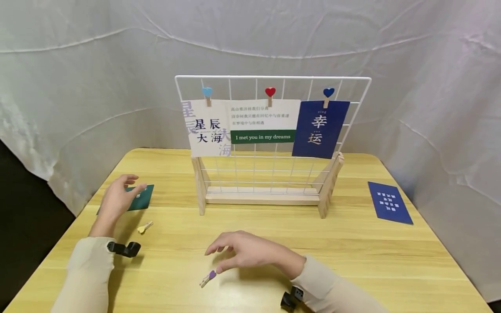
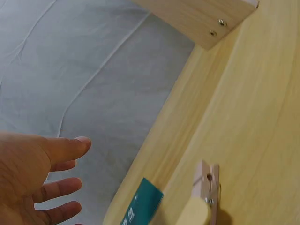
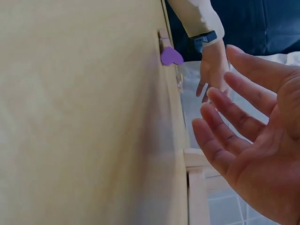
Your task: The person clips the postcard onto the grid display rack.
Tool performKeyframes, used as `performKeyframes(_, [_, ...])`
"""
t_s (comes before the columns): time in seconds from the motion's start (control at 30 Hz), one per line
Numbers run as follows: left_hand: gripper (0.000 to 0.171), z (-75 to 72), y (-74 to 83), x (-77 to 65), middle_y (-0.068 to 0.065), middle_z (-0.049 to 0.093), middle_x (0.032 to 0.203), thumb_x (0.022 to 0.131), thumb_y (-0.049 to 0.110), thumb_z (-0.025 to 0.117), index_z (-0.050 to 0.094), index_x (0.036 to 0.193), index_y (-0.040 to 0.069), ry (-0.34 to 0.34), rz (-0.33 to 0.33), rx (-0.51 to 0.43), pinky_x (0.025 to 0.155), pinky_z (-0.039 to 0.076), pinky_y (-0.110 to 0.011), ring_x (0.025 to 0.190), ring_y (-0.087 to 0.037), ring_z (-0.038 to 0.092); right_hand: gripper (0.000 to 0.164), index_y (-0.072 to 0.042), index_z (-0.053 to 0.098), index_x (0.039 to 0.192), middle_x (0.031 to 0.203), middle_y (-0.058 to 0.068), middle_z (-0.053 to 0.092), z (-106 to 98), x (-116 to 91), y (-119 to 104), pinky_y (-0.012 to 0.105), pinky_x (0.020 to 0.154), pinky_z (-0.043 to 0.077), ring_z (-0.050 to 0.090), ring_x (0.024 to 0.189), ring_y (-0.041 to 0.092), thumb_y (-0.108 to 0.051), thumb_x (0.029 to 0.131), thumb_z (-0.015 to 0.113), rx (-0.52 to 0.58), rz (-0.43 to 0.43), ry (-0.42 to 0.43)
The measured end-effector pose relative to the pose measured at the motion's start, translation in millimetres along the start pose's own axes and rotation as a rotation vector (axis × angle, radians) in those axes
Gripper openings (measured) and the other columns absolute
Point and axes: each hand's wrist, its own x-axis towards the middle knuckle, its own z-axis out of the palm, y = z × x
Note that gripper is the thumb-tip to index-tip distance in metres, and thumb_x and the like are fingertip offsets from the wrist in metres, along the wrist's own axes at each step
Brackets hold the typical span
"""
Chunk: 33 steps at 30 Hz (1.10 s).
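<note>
My left hand (image 1: 118, 196) hovers over a dark green card (image 1: 141, 199) at the table's left side, its fingers loosely bent around nothing. Just below that card lies a wooden clothespin with a yellow heart (image 1: 142, 228), which also shows in the left wrist view. Near the front middle, my right hand (image 1: 250, 250) is held above the table with fingers apart and nothing in them. A clothespin with a purple heart (image 1: 212, 274) lies by its thumb tip; in the right wrist view a gap separates that purple heart (image 3: 171, 56) from the fingers.
A white wire grid (image 1: 272, 78) on a wooden stand (image 1: 262, 200) rises behind the hands. Heart clothespins hold a white card (image 1: 207, 145), a white-and-green card (image 1: 263, 122) and a blue card (image 1: 322, 130) on it. Another blue card (image 1: 390, 203) lies at right.
</note>
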Motion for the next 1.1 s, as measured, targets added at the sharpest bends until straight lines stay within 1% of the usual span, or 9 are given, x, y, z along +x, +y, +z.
performKeyframes(0.13, [0.065, -0.6, -8.3, 1.6, -0.036, 0.044, 0.135, 0.099, 0.043, 0.056, 0.042, 0.139, -0.006, -0.034, -0.002, 0.029, 0.092, 0.037, -0.067, 0.121, -0.053, 0.040, 0.039, -0.020, 0.065, 0.125, 0.123, -0.013, 0.060, 2, 2, 0, 0.021, 0.092, 0.044, 0.055, 0.111, 0.003, -0.033, 0.089, 0.072, -0.062, -0.021, -0.037])
performKeyframes(0.33, [0.067, -0.4, -20.7, 3.8, -0.038, 0.042, 0.136, 0.098, 0.043, 0.057, 0.040, 0.141, -0.006, -0.082, 0.002, 0.039, 0.093, 0.035, -0.069, 0.121, -0.056, 0.039, 0.038, -0.020, 0.066, 0.124, 0.122, -0.013, 0.060, 4, 3, 1, 0.019, 0.094, 0.043, 0.053, 0.112, 0.001, -0.029, 0.088, 0.074, -0.067, -0.052, -0.061])
performKeyframes(0.43, [0.067, -1.0, -27.9, 3.8, -0.039, 0.041, 0.136, 0.098, 0.042, 0.058, 0.039, 0.141, -0.007, -0.096, 0.009, 0.049, 0.093, 0.034, -0.070, 0.121, -0.056, 0.038, 0.039, -0.020, 0.066, 0.124, 0.122, -0.013, 0.061, 5, 4, 3, 0.017, 0.094, 0.041, 0.052, 0.111, -0.001, -0.028, 0.087, 0.075, -0.096, -0.071, -0.081])
performKeyframes(0.57, [0.069, -1.8, -37.4, 2.0, -0.040, 0.042, 0.134, 0.097, 0.042, 0.060, 0.040, 0.139, -0.009, -0.085, 0.009, 0.061, 0.092, 0.035, -0.069, 0.119, -0.057, 0.039, 0.041, -0.021, 0.066, 0.125, 0.119, -0.014, 0.063, 9, 5, 4, 0.013, 0.092, 0.040, 0.053, 0.107, -0.004, -0.029, 0.086, 0.076, -0.176, -0.094, -0.084])
performKeyframes(0.73, [0.072, -1.6, -45.7, -0.6, -0.039, 0.041, 0.135, 0.095, 0.044, 0.062, 0.040, 0.140, -0.008, -0.069, -0.008, 0.070, 0.091, 0.035, -0.069, 0.118, -0.057, 0.039, 0.040, -0.022, 0.067, 0.123, 0.112, -0.016, 0.064, 15, 7, 6, 0.012, 0.088, 0.040, 0.053, 0.100, -0.004, -0.030, 0.085, 0.077, -0.212, -0.088, -0.071])
performKeyframes(0.9, [0.074, -2.4, -50.4, -1.0, -0.039, 0.037, 0.137, 0.094, 0.045, 0.063, 0.038, 0.141, -0.007, -0.055, -0.045, 0.078, 0.093, 0.032, -0.071, 0.121, -0.058, 0.034, 0.035, -0.023, 0.069, 0.120, 0.110, -0.019, 0.063, 21, 9, 7, 0.014, 0.092, 0.038, 0.051, 0.103, -0.005, -0.031, 0.087, 0.075, -0.240, -0.095, -0.067])
performKeyframes(1.1, [0.079, -1.8, -55.2, -2.3, -0.042, 0.033, 0.134, 0.093, 0.047, 0.064, 0.037, 0.141, -0.010, -0.013, -0.071, 0.111, 0.093, 0.030, -0.072, 0.120, -0.060, 0.031, 0.027, -0.024, 0.073, 0.113, 0.103, -0.022, 0.062, 26, 9, 7, 0.012, 0.094, 0.037, 0.050, 0.103, -0.007, -0.031, 0.087, 0.075, -0.277, -0.117, -0.043])
